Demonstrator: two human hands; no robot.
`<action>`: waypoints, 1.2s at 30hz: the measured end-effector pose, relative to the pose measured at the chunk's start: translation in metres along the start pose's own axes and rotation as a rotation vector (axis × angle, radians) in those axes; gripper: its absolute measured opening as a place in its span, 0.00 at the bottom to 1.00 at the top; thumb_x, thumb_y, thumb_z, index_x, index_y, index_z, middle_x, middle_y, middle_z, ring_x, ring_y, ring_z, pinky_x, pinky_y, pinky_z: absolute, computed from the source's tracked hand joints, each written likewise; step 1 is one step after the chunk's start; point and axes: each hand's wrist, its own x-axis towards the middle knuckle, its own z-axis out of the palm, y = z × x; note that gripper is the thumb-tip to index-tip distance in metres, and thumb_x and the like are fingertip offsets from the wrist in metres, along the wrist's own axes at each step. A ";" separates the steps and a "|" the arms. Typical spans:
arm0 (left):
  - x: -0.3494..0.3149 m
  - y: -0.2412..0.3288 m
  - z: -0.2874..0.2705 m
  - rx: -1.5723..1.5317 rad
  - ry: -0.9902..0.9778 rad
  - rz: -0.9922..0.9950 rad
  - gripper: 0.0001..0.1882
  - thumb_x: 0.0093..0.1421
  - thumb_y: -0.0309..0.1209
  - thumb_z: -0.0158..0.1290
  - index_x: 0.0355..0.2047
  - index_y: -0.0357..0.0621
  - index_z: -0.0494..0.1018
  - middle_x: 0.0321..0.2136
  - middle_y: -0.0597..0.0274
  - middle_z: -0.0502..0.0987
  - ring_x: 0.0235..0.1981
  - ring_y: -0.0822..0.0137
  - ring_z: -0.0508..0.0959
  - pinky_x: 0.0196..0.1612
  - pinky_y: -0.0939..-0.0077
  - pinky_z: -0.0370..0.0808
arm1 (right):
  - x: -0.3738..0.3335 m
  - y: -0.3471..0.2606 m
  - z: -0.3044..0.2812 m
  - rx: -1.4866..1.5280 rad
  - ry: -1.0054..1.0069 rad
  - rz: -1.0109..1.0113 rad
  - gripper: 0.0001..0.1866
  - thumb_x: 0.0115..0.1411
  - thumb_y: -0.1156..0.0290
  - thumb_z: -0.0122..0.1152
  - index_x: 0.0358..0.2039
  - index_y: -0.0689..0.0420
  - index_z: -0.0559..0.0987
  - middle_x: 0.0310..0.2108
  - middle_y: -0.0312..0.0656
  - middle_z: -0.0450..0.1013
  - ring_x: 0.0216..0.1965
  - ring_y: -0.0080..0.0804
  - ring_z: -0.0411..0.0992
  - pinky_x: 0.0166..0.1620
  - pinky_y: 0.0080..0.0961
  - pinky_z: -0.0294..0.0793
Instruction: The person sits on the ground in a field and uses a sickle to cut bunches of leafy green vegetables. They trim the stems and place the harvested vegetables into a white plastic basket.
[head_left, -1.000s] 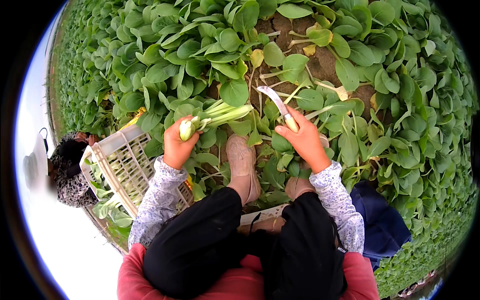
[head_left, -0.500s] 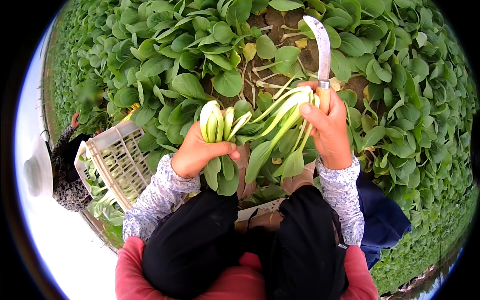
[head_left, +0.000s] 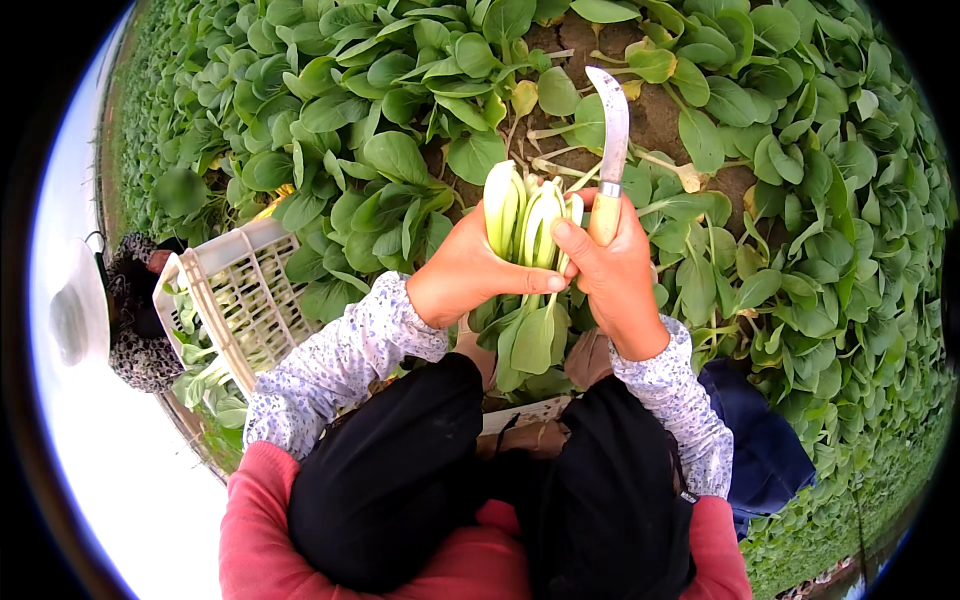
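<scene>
1. A white slatted crate sits at the left, near the leafy plants.
2. The left hand is closed around a bunch of greens, stems up.
3. The right hand grips a knife and touches the bunch's right side.

Bok choy bunch lifted from ground — now upright, both hands together; knife points up.
</scene>
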 end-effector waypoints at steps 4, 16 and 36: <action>-0.004 -0.014 0.000 -0.082 0.071 -0.130 0.27 0.47 0.17 0.61 0.49 0.38 0.68 0.41 0.62 0.75 0.40 0.72 0.76 0.45 0.76 0.73 | -0.002 0.004 -0.012 -0.197 -0.071 0.010 0.20 0.54 0.72 0.66 0.43 0.62 0.66 0.29 0.37 0.69 0.21 0.19 0.67 0.23 0.16 0.69; -0.031 0.037 -0.047 1.109 -0.052 0.004 0.28 0.39 0.25 0.57 0.45 0.36 0.69 0.32 0.54 0.77 0.32 0.62 0.76 0.39 0.71 0.73 | 0.017 0.004 -0.061 -0.899 0.065 -0.122 0.08 0.53 0.75 0.63 0.31 0.62 0.73 0.22 0.40 0.71 0.24 0.24 0.68 0.30 0.23 0.68; -0.088 -0.056 -0.128 1.886 0.419 0.226 0.33 0.44 0.21 0.50 0.55 0.42 0.65 0.50 0.57 0.73 0.32 0.62 0.77 0.35 0.71 0.76 | 0.089 0.104 0.005 -1.325 -0.468 -0.168 0.17 0.64 0.63 0.48 0.52 0.51 0.72 0.38 0.53 0.74 0.37 0.52 0.72 0.40 0.40 0.72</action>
